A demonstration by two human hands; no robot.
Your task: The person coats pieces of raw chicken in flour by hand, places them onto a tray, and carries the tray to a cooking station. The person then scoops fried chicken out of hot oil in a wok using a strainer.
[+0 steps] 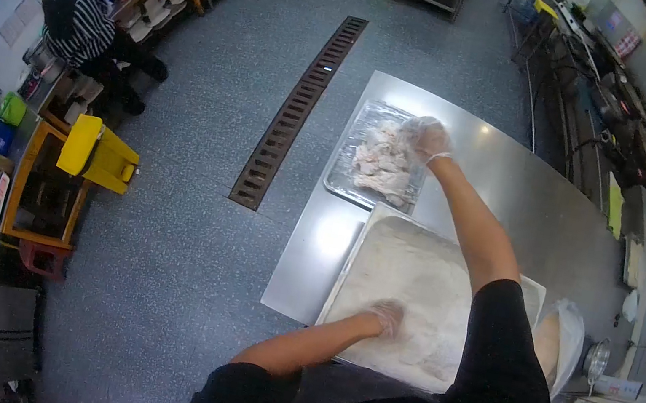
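My right hand (pixel 429 138), in a clear plastic glove, is over the upper right part of a plastic-lined metal tray (pixel 339 183). Its fingers look curled beside the flour-coated pieces (pixel 385 165), which look like raw meat; whatever they grip is hidden. Closer to me, a large rectangular pan (pixel 348 278) holds a wide layer of white flour (pixel 421 278). My left hand (pixel 386 318), also gloved, rests in the flour near the pan's front left side. Its fingers are too blurred and covered to read.
Both containers stand on a steel table (pixel 499 171). A bag (pixel 568 345) and a metal bowl (pixel 597 360) are on the right. Along the floor runs a drain grate (pixel 295 111). Left are a yellow bin (pixel 98 154) and a person (pixel 91 30) in stripes at a shelf.
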